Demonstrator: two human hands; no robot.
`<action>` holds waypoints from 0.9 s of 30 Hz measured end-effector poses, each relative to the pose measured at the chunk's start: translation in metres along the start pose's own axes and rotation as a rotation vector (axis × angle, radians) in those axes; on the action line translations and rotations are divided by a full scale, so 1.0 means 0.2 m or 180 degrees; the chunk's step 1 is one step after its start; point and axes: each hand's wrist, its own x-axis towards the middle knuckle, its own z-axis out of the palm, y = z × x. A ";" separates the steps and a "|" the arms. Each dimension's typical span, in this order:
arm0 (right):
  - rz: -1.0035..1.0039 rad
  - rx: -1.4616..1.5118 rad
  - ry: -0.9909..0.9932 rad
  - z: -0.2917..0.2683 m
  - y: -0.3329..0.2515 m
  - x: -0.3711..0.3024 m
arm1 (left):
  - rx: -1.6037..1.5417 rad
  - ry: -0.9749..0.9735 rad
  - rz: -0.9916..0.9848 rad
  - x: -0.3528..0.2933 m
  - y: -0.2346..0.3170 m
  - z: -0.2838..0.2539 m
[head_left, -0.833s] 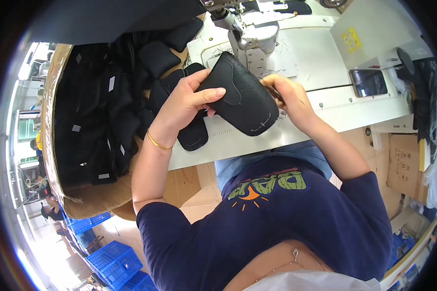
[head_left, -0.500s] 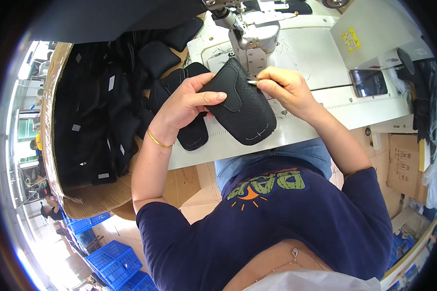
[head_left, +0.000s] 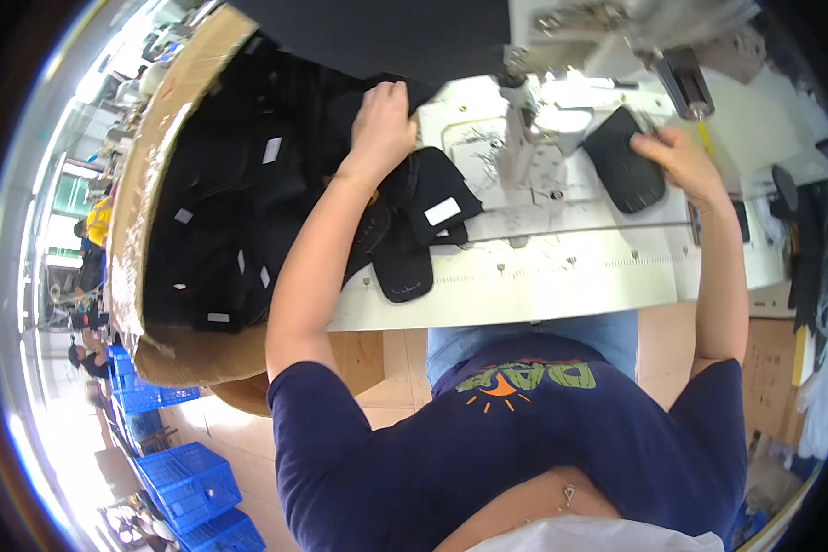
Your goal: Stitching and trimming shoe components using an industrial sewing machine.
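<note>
My right hand (head_left: 683, 166) grips a black padded fabric piece (head_left: 627, 166) by its right edge, holding it above the white machine table (head_left: 524, 294). A small greyish thing shows by these fingers, too blurred to name. My left hand (head_left: 385, 124) is at the far edge of a heap of black pieces (head_left: 248, 202); its fingers are curled together, and what lies under them is lost against the black. Below it, on the table, lie a black piece with a white label (head_left: 443, 198) and another with a light stitched mark (head_left: 405, 271).
A sewing machine (head_left: 524, 129) stands between my hands, loose threads around it. The heap fills a large cardboard box (head_left: 124, 267) on the left. Blue crates (head_left: 189, 483) sit on the floor. A dark panel (head_left: 405, 37) overhangs the far side.
My left hand has let go of the black padded piece and moved away to the heap. My right hand has carried that piece right, past the machine. A labelled piece now shows on the table.
</note>
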 end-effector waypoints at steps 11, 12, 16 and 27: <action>-0.0993 0.0069 0.0528 0.31 0.03 0.04 | 0.0659 -0.1093 -0.2755 0.52 -0.11 0.32; -0.0888 -0.0030 0.0568 0.29 0.03 0.02 | 0.0564 -0.2268 -0.3448 0.68 -0.05 0.19; -0.1095 0.0493 0.0542 0.39 -0.05 0.03 | 0.0033 -0.3377 -0.4711 0.71 -0.33 0.15; -0.4053 -0.0940 0.1191 0.51 -0.25 -0.39 | -0.2525 -0.1771 0.0013 -0.02 0.25 -0.66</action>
